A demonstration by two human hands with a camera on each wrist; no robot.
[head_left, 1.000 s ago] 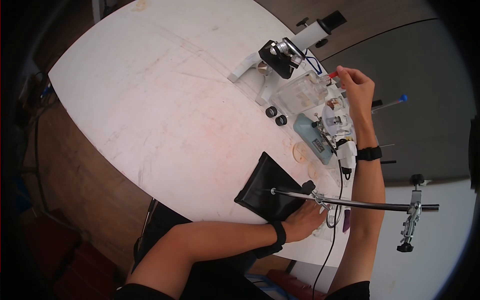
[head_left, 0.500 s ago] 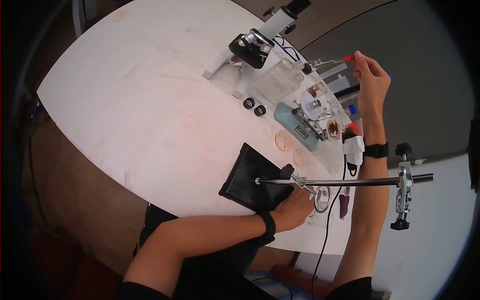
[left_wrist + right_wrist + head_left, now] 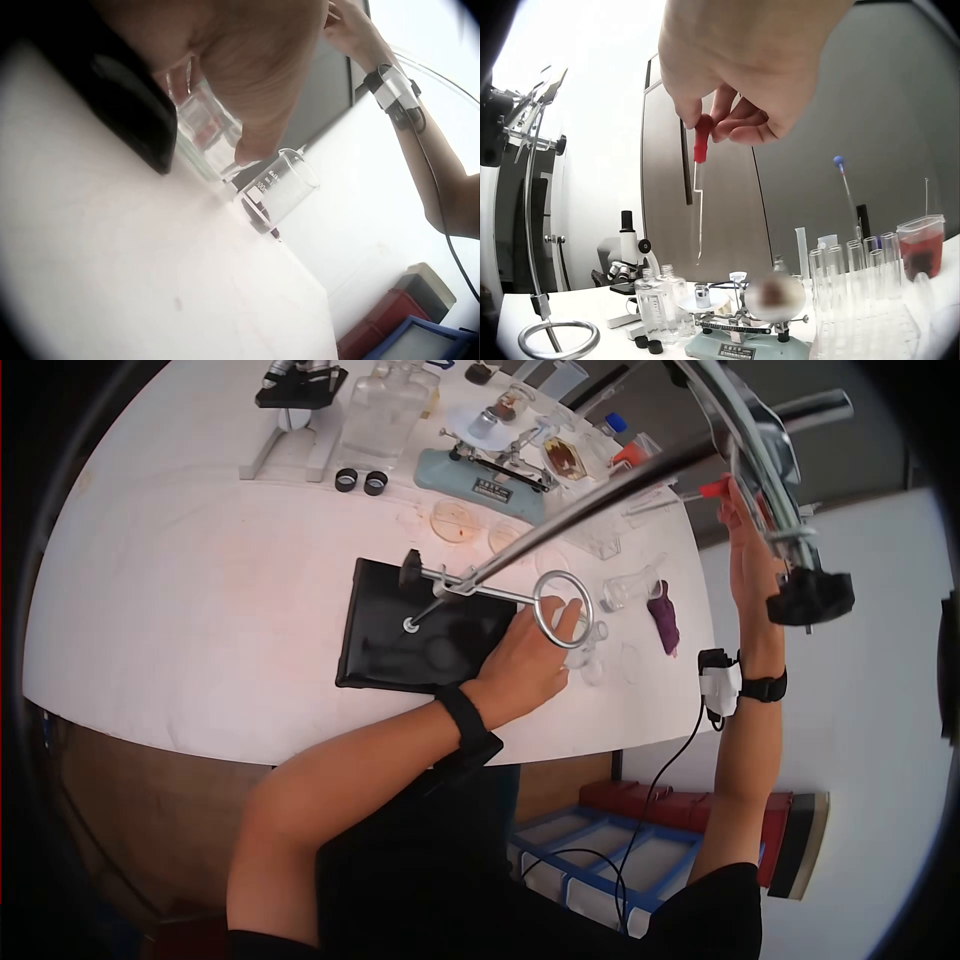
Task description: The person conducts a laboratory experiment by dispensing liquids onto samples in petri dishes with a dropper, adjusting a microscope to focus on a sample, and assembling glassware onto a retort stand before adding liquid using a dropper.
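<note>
High over the right side of the table, my right hand pinches the red rubber bulb of a glass dropper. Its thin glass tube points downward in the right wrist view, tip in the air. My left hand rests low beside the black base of a ring stand. Thumb and fingers are round a small clear glass container, largely hidden by the hand. The stand's metal ring overlaps the fingers in the head view. A glass beaker stands just past the left thumb.
A blue-green balance, a microscope and a large clear bottle stand along the far side. Petri dishes lie nearer. Test tubes fill a rack. A purple cloth lies right; the stand's rod slants across.
My right hand has lifted the dropper from near the large bottle and brought it back toward the table's right side. My left hand stays by the stand's base. The head view has shifted.
</note>
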